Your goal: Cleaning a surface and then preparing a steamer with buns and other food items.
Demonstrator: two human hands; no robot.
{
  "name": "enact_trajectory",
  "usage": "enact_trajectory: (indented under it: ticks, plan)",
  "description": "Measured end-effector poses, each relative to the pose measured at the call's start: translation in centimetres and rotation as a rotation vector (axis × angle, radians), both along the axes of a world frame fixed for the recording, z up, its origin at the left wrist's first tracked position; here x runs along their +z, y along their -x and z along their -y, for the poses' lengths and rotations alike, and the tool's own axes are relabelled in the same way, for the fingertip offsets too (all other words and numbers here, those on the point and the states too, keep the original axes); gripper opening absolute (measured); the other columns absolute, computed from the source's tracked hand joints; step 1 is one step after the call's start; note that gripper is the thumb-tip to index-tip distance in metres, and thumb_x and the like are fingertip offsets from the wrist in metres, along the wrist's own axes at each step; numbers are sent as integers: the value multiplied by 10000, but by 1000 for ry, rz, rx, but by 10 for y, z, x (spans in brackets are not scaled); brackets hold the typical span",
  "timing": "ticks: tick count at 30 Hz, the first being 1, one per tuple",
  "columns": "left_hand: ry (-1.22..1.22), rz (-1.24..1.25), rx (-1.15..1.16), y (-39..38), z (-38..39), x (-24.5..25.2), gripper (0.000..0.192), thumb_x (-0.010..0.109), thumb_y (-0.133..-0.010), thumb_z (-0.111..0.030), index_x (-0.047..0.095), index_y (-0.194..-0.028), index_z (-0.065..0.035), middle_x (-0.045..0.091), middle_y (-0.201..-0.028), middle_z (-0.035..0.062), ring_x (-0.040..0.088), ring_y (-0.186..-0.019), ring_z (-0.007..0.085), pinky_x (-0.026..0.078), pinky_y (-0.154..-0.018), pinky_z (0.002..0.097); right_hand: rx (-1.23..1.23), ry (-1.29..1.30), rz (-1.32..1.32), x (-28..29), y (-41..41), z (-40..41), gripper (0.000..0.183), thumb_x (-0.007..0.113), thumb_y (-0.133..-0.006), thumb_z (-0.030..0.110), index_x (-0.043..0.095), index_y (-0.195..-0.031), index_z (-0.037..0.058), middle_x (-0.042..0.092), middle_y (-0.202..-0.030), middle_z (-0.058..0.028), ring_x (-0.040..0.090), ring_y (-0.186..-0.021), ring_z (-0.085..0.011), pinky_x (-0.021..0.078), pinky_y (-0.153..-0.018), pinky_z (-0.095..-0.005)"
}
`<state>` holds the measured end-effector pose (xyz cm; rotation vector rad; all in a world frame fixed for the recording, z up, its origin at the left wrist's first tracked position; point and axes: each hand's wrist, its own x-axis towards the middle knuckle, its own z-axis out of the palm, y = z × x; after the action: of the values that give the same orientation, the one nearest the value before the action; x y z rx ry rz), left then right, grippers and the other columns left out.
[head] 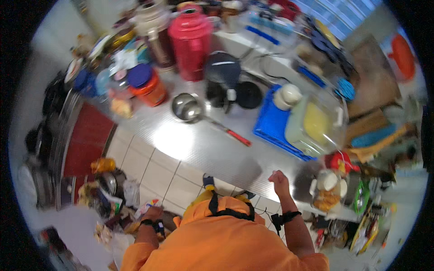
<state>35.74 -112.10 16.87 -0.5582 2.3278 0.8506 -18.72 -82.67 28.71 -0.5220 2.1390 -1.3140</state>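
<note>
My right hand (280, 182) is raised near the front edge of the steel countertop (217, 159), its fingers curled in with nothing seen in them. My left hand (153, 213) hangs low on the left. A white packet with coloured print (146, 206) shows right at its fingers; blur hides whether I hold it. On the counter before me lies a steel ladle (186, 107) with a red handle (239, 138). Right of it, a clear plastic container (313, 123) with something yellow inside rests on a blue tray (271, 115), beside a white rounded object (287, 96).
An orange jar with a blue lid (149, 86), a pink thermos flask (190, 44) and a darker flask (157, 37) stand at the back left. Near the right end sits a container of brown food (327, 200). Bags and pots crowd the tiled floor (149, 166) at left.
</note>
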Motion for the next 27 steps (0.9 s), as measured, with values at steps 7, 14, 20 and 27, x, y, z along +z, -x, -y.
enact_trajectory:
  ticks: [7, 14, 20, 27]
  plan:
    - [-458, -28, 347, 41, 57, -78, 68, 528, -749, -78, 574, -800, -76, 605, -831, 48, 592, -743, 158, 498, -642, 328, -160, -172, 18, 38, -39, -99, 278, 404, -927, 213, 485, -749, 16, 544, -662, -57, 536, -660, -149, 444, -663, -289]
    - [222, -145, -504, 216, 47, -34, 330, 603, -600, 48, 659, -881, -116, 629, -1032, 9, 595, -944, 163, 489, -810, 268, -222, -270, 62, 31, -50, -210, 334, 419, -922, 249, 509, -708, 8, 560, -641, -68, 547, -632, -162, 454, -647, -295]
    - [32, -260, -485, 262, -14, -33, 270, 632, -618, -42, 626, -876, -123, 617, -974, -33, 577, -943, 153, 487, -783, 269, -370, -150, 123, 8, -35, -310, 304, 447, -916, 219, 498, -702, 9, 557, -619, -70, 548, -594, -150, 464, -600, -286]
    - [-144, -218, 399, 353, -127, 50, 133, 571, -761, -129, 632, -832, -34, 647, -774, 85, 612, -702, 184, 482, -660, 309, -560, -210, 86, -10, -6, -426, 305, 452, -913, 189, 465, -659, 19, 548, -562, -80, 523, -538, -146, 444, -552, -281]
